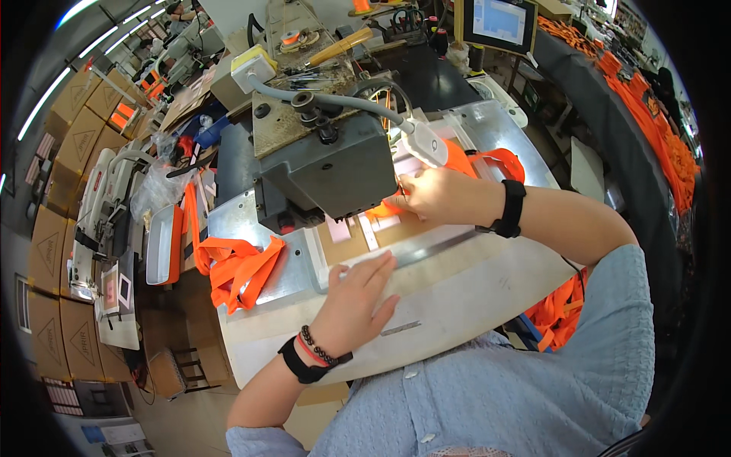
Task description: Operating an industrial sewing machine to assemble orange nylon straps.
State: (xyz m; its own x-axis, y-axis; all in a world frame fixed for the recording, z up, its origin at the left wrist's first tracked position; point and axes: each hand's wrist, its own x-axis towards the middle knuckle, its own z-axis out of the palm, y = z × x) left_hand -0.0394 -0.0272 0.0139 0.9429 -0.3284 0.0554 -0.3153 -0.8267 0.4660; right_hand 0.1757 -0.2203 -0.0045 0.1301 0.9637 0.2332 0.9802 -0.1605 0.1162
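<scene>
My right hand (430, 194) is closed on an orange strap (460, 158) beside the dark sewing machine head (324, 167), under a white lamp (426, 141); its fingertips are partly hidden. My left hand (358, 297) rests at the front edge of a tan template frame (343, 247) with its fingers extended and nothing visibly held. The template has pale pink and white strips on it and sits on the metal machine bed. A heap of loose orange straps (236, 270) lies to the left of the frame.
An orange-sided tray (164, 244) and stacked cardboard boxes (65, 213) are at the left. Thread spools and tools sit behind the machine, near a small screen (493, 29). A dark bench (586, 91) heaped with orange straps runs along the right. Another person (177, 15) is far back.
</scene>
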